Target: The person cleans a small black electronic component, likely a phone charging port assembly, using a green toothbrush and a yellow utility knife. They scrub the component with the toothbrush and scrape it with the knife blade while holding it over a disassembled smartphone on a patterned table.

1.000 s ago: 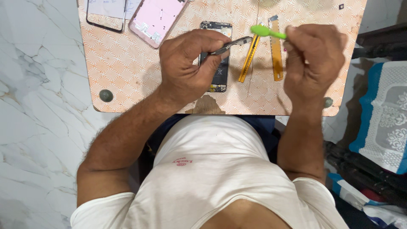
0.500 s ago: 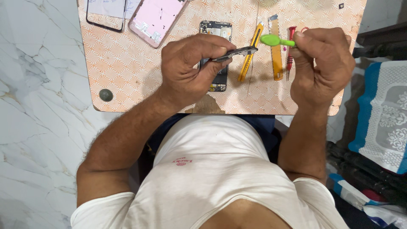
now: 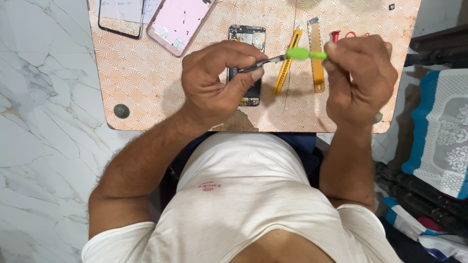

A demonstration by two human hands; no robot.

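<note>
Below the head camera stands a small table (image 3: 146, 73) with an orange patterned top, and on it lie the parts of a phone that is taken apart: a pink back cover (image 3: 178, 22) at the far left, a black screen frame (image 3: 122, 19) just beside it, and the opened phone body (image 3: 246, 63) with its battery showing, partly hidden under the left hand. To the right of the body lie a yellow utility knife (image 3: 287, 73), a yellow metal strip (image 3: 317, 58) and a red screwdriver (image 3: 335, 35), mostly covered by the right hand. The left hand (image 3: 214, 83) is raised above the table, its fingers closed around a thin dark metal part (image 3: 265, 62), probably a small frame or tray, held nearly level. The right hand (image 3: 358, 78) has its fingers closed on a green plastic pry tool (image 3: 303, 53), and the flat tip touches the free end of the metal part. I judge that the prying or cleaning of this part is in hand; the next move calls for light, steady pressure at the tip, so that the thin piece does not bend or slip.
</note>
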